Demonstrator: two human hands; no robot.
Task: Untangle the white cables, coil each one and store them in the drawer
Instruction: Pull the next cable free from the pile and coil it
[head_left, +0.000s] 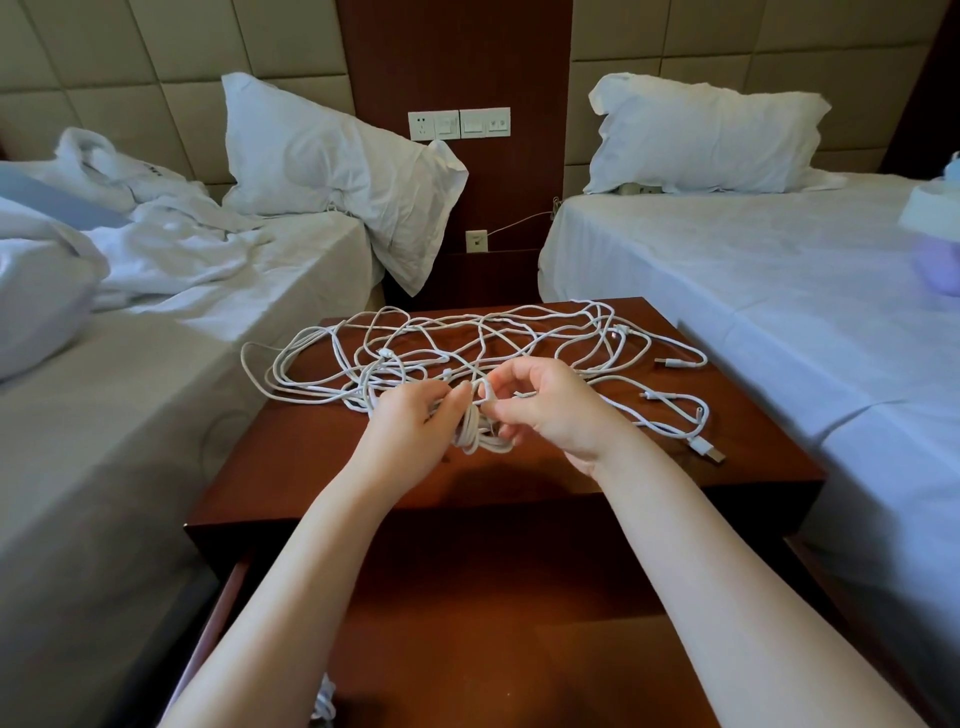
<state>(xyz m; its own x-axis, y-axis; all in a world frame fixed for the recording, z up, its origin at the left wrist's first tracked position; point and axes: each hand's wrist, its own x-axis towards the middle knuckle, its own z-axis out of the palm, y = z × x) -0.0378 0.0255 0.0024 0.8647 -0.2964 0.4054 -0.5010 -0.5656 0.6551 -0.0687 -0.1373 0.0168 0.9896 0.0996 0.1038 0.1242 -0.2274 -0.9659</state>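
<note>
The left hand is curled round a small bundle of loops of white cable, held just above the nightstand. The right hand pinches a strand at the top of that bundle between thumb and fingertip, so both hands are closed on cable and neither is loose. Behind them the tangle is spread over the far half of the top, its long run lying left to right. Loops spill past the left edge, and a plug trails out by the right front corner. The cable is judged light, limp and a little springy — turns will likely slacken if the grip is eased. The bundle is therefore best clasped across all its turns, and the free strand taken close to the coil. Plugs may snag at crossings, so ends are better fed through than tugged. Below, the drawer is open, and something white — perhaps a cable already put away — is glimpsed at its left side.
</note>
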